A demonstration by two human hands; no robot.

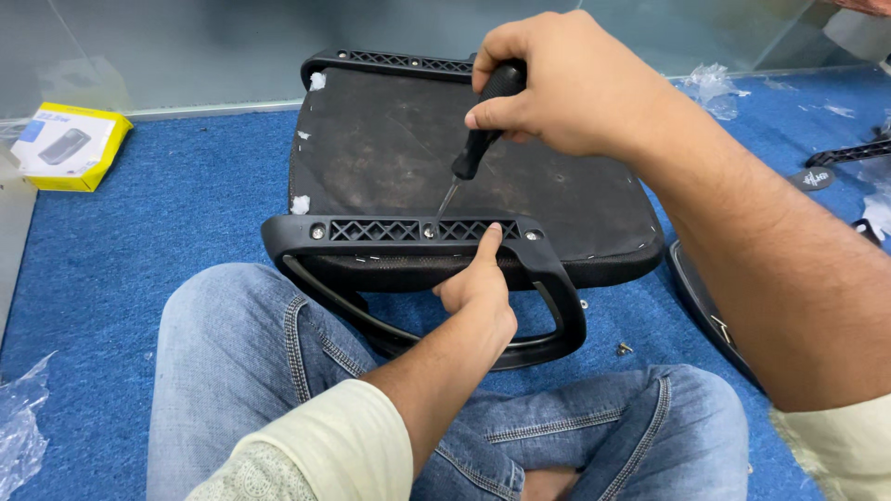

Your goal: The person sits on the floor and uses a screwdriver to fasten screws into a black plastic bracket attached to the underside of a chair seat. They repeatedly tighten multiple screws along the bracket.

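Right hand [557,83] grips the screwdriver [478,139], tip at a screw [430,232] in the armrest [418,232]; left hand [478,288], forefinger out, steadies it. A slip could jab that finger.

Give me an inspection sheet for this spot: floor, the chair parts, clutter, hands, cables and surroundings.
Surface: blue carpet, scraps of plastic wrap on it.
Job's things: chair seat lying upside down; black armrest set on its near edge; screwdriver tip at a screw in the armrest bracket.
Clutter: yellow and white box far left; clear plastic bag; loose screw; other black chair parts at right.
Grippers: right hand grips the screwdriver handle; left hand rests a finger on the armrest beside the tip.
Cables: nothing seen.
Surroundings: glass wall behind; person's jeans in the foreground.
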